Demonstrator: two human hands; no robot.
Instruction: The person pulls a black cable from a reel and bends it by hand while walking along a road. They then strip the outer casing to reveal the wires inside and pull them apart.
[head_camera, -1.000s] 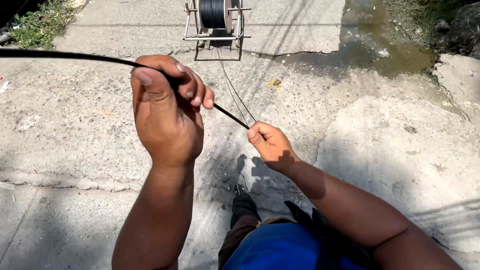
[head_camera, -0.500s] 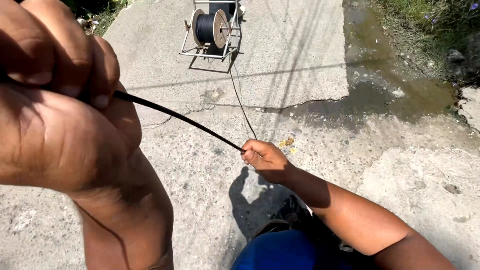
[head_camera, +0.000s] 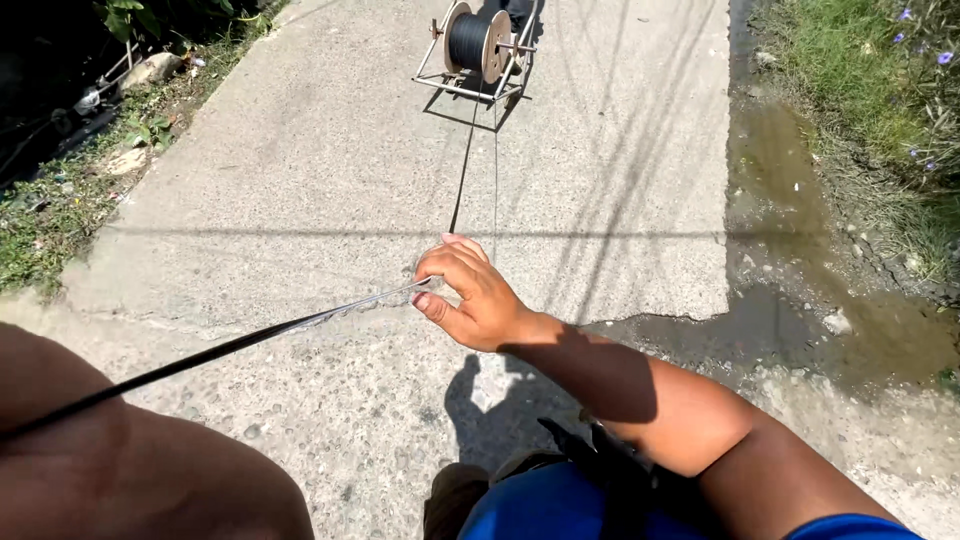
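A thin black cable runs from the bottom left, across the picture, through my right hand. From there it stretches up to a cable reel on a metal stand at the top centre of a concrete path. My right hand pinches the cable in its fingers, arm stretched forward. My left arm fills the bottom left corner, very close to the camera. Its hand is out of the picture, and the cable passes over the arm toward the left edge.
The concrete path is cracked, with a wet muddy patch at the right. Grass and small flowers grow along the right edge, weeds and rubble along the left. My blue shorts show at the bottom.
My left hand has pulled the cable back past the camera and gone out of view. My right hand has slid forward along the cable toward the reel. The view has tilted toward the reel.
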